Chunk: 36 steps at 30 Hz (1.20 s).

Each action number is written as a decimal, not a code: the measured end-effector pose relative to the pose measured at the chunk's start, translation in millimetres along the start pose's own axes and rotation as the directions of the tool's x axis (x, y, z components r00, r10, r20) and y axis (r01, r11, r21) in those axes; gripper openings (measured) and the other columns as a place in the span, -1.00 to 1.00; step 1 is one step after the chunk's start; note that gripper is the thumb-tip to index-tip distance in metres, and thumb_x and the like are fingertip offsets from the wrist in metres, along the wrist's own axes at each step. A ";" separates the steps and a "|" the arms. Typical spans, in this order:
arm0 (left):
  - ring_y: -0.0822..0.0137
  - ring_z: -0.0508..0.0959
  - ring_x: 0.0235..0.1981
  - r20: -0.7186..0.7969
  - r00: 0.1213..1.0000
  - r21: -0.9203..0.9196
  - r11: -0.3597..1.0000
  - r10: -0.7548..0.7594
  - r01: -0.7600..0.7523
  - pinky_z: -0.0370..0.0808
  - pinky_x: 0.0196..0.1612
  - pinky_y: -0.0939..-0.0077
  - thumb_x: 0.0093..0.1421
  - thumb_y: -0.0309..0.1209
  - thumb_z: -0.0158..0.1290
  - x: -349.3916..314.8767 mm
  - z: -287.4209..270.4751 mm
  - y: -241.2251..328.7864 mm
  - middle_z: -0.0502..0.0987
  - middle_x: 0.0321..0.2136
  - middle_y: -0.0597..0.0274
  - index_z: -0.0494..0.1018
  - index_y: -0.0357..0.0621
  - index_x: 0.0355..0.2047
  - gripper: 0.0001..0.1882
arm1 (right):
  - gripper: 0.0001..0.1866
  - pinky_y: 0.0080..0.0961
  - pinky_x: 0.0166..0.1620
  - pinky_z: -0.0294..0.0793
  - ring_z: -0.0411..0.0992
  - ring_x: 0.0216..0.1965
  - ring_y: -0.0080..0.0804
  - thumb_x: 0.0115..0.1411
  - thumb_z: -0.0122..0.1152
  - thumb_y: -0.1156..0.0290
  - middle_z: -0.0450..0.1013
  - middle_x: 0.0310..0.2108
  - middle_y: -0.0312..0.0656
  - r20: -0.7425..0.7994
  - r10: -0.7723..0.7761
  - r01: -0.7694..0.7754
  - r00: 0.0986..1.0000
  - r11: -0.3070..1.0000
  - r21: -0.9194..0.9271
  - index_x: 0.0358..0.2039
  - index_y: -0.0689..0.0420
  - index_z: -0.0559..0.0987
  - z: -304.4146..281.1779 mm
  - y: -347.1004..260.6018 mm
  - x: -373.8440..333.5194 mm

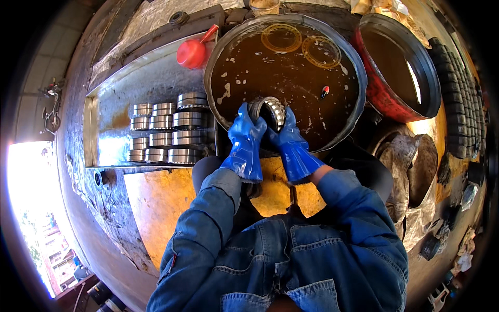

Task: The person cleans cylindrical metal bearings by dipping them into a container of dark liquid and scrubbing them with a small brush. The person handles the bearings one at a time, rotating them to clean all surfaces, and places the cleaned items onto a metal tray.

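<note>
Both my hands wear blue rubber gloves and grip one steel roller bearing (269, 112) between them. It is tilted over the near side of a wide round basin (207, 78) of dark brown liquid. On the bearing's left is my left hand (246, 136), its fingers closed round the ring. My right hand (289, 136) closes on the other side, with the rollers showing beside its fingers. To the left, several shiny bearing rings (184, 136) stand stacked in rows on a metal tray (112, 93).
A red plastic scoop (192, 53) lies at the tray's far right corner. Two yellowish rings (281, 37) show in the liquid, with a small red and black object (325, 92) nearer. Right of the basin stands a red drum (374, 83); beyond it are stacked dark parts (457, 104).
</note>
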State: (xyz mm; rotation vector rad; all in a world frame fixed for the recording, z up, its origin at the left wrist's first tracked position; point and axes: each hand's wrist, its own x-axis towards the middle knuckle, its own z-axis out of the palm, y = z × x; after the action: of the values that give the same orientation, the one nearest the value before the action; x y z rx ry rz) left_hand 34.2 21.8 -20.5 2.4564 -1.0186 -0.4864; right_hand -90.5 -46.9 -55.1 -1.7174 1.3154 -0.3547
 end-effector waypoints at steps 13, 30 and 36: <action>-0.23 0.66 -0.10 0.007 1.000 -0.007 1.000 0.029 -0.029 0.60 -0.02 0.06 0.23 -0.15 0.16 0.5 6.2 -9.4 0.65 -0.16 -0.30 0.24 -0.17 0.33 -0.28 | -0.24 -0.10 0.14 0.53 0.52 0.14 0.15 0.14 0.33 -0.06 0.51 0.13 0.24 0.055 0.238 -0.232 0.970 0.969 -0.089 0.30 0.03 0.44 -16.8 -35.2 14.3; -0.19 0.64 -0.02 -0.023 0.991 -0.090 0.987 0.128 -0.130 0.57 0.07 0.12 0.27 -0.24 0.09 -9.3 -5.5 5.5 0.60 -0.04 -0.34 0.25 -0.25 0.32 -0.34 | -0.62 -0.08 0.06 0.58 0.58 -0.01 0.17 0.23 0.17 0.21 0.61 -0.06 0.12 0.507 0.194 0.070 0.840 0.888 -0.455 -0.06 0.16 0.69 -100.4 -7.0 -15.4; -0.16 0.65 0.01 0.041 0.997 -0.061 0.996 0.060 -0.057 0.54 0.11 0.19 0.22 -0.24 0.06 6.0 -9.3 -10.4 0.60 -0.04 -0.35 0.23 -0.33 0.32 -0.30 | -0.61 -0.09 0.05 0.58 0.60 -0.01 0.13 0.19 0.24 0.25 0.62 -0.08 0.14 0.353 0.054 0.034 0.934 0.971 -0.239 -0.03 0.17 0.68 -89.5 2.8 -13.8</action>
State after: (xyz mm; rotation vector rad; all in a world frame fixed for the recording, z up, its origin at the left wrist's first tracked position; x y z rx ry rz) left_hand 48.5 26.4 -19.0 2.3656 -1.0744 -0.5452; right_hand -159.2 -78.0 -5.0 -1.8684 1.1305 0.1304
